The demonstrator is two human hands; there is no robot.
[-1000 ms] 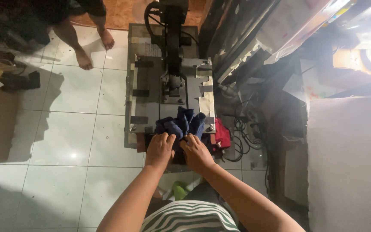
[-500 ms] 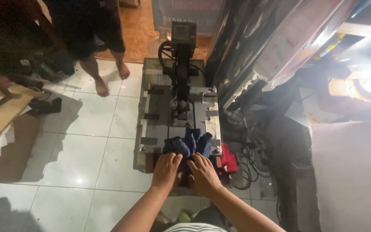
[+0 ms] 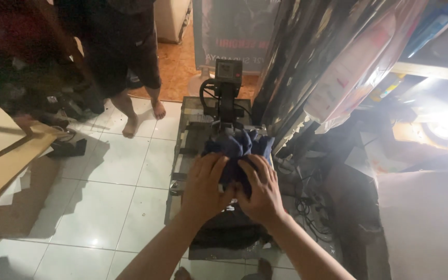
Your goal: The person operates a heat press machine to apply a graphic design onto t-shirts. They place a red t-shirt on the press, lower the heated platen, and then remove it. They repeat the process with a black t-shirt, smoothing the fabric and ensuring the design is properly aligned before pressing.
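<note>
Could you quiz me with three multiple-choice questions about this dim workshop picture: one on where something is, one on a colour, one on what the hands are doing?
1. Where does the heat press machine stand?
A. On the tiled floor, in front of the person
B. On a shelf at the right
C. On the cardboard at the left

2. What colour is the bunched cloth?
A. White
B. Dark blue
C. Yellow

3. What are the left hand and right hand doing?
A. Hanging free
B. Both have a grip on the cloth
C. Only one touches it

Answers: 1 A, its base sits on the floor tiles. 2 B, the folds look navy. 3 B, both hands' fingers close into the fabric.
</note>
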